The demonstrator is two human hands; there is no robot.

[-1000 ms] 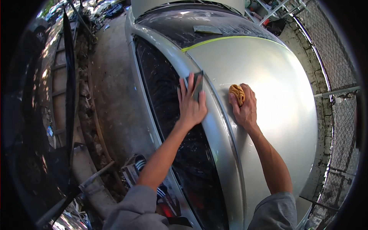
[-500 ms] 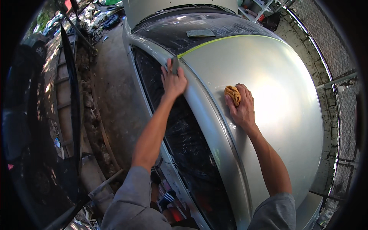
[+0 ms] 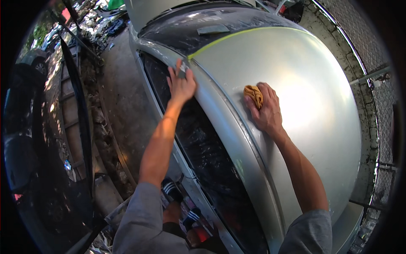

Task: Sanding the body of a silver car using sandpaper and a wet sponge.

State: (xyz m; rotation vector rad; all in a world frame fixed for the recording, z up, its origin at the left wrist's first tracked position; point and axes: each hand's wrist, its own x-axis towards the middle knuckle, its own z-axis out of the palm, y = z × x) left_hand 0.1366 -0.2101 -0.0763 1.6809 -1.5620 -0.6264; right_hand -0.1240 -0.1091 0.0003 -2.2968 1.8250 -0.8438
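Note:
My left hand (image 3: 182,88) is at the front left corner of a silver car roof (image 3: 296,139), over the pillar beside the dark, plastic-covered side window (image 3: 203,144). Its fingers are bent around a small grey piece (image 3: 182,70), like sandpaper or a pad, partly hidden by them. Farther right, my right hand (image 3: 268,111) grips a bunched orange-yellow cloth (image 3: 253,95) against the roof. Yellow-green masking tape (image 3: 224,38) runs along the roof's front edge, just ahead of my left hand.
A grey-green flat piece (image 3: 213,29) lies on the film-covered windshield (image 3: 177,31). Left of the car, a black strip (image 3: 80,101) hangs beside a ladder-like frame (image 3: 69,106). A wall and wire fence (image 3: 368,38) stand close on the right.
My left hand has tilted, and the grey piece under its fingers shows at a different angle. My right hand stays with the cloth at about the same roof spot. The whole view has shifted slightly.

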